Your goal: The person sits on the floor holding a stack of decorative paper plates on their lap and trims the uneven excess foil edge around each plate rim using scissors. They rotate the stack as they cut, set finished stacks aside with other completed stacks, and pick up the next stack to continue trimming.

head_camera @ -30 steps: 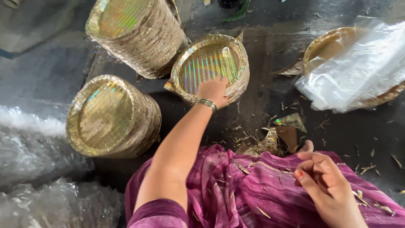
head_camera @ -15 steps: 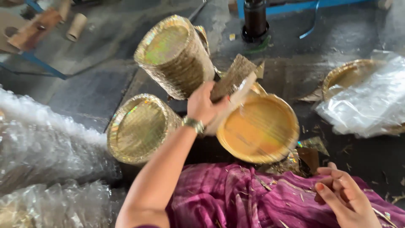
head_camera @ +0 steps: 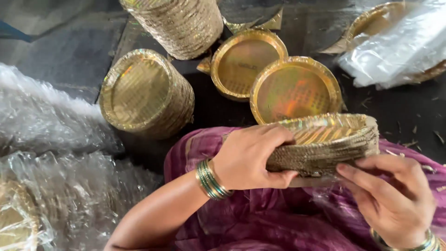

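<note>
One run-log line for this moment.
left hand: grips plate stack | right hand: fingers under stack | floor: two loose gold plates

At the centre right of the frame, the left hand (head_camera: 253, 158) and right hand (head_camera: 395, 200) grip a thick stack of gold foil paper plates (head_camera: 325, 146) over purple cloth (head_camera: 260, 218). Two single gold plates (head_camera: 295, 90) lie above it, and clear bubble wrap (head_camera: 51, 158) fills the left edge.

Glossy gold-foil paper plates (head_camera: 325, 146), crinkly clear plastic wrap (head_camera: 55, 135), purple cloth (head_camera: 260, 218).
</note>
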